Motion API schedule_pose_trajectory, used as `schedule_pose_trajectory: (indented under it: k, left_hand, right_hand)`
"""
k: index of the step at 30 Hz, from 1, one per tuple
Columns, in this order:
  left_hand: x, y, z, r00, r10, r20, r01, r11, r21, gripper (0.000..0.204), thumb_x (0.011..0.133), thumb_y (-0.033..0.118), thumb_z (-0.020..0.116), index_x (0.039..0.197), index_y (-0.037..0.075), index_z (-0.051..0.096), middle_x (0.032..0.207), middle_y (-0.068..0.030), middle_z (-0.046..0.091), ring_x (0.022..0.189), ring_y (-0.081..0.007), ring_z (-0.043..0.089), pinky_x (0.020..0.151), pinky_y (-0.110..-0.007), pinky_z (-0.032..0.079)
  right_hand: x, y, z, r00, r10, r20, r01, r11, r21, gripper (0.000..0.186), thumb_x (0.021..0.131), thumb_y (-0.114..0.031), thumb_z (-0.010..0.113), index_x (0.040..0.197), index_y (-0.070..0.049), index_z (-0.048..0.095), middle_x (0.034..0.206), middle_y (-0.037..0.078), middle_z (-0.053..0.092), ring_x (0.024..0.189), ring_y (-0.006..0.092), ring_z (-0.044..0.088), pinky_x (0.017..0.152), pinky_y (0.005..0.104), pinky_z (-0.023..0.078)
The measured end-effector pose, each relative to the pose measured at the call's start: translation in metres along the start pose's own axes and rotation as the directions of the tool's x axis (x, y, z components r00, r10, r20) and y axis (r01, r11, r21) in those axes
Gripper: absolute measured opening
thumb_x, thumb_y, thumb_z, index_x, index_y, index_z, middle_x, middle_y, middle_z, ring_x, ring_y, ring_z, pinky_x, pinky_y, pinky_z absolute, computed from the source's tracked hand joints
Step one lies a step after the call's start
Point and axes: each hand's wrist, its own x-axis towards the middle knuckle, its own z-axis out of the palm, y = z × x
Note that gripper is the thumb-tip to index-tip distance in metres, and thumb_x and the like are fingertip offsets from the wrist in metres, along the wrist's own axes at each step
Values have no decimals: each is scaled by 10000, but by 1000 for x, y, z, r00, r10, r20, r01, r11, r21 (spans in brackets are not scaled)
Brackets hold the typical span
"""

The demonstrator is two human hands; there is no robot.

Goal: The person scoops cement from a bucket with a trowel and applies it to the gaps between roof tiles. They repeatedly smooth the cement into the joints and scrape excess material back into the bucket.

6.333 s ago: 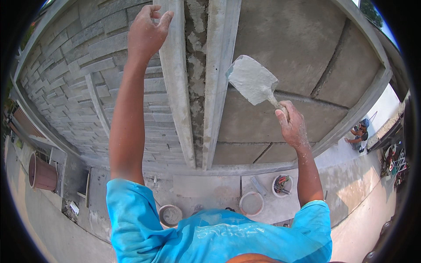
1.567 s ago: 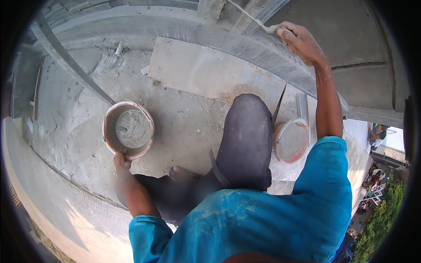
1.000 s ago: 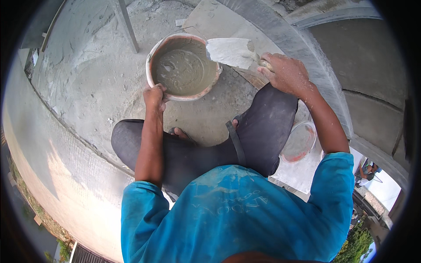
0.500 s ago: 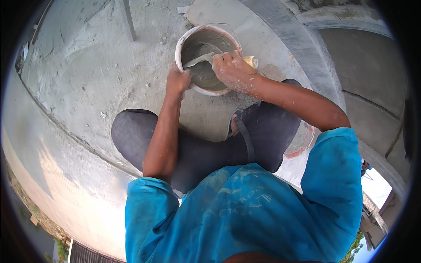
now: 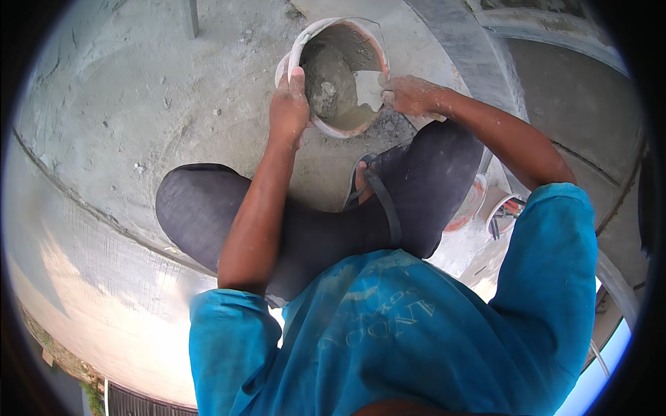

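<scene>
A round bucket with wet grey mortar in it stands tilted on the concrete floor ahead of my knees. My left hand grips its near rim, thumb over the edge. My right hand holds a trowel whose flat blade is down inside the bucket, against the mortar. I am crouched, with my dark trouser legs and a sandalled foot just below the bucket.
A second, reddish bucket and a small pot stand to the right behind my leg. A grey concrete beam runs up at the right. The slab edge curves along the left.
A while ago I held the trowel up at an overhead joint. I then crouched, took the bucket's rim with my left hand, and dipped the trowel into the mortar; the bucket has tilted toward me.
</scene>
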Motion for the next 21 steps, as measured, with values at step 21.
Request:
schedule_pose_trajectory:
  k: [21]
  left_hand:
    - [-6,-2,-8,977,-195,85,206,965,-160,771,1000,636,407,1505,61,312,1353,-209,493,1128,-352,597,886,-520,544]
  right_hand:
    - [2,-20,40,943,-215,253,-322,-407,855,340,1000,-374,548,1080,-45,516,664,38,535,453,111,568,326,240,469]
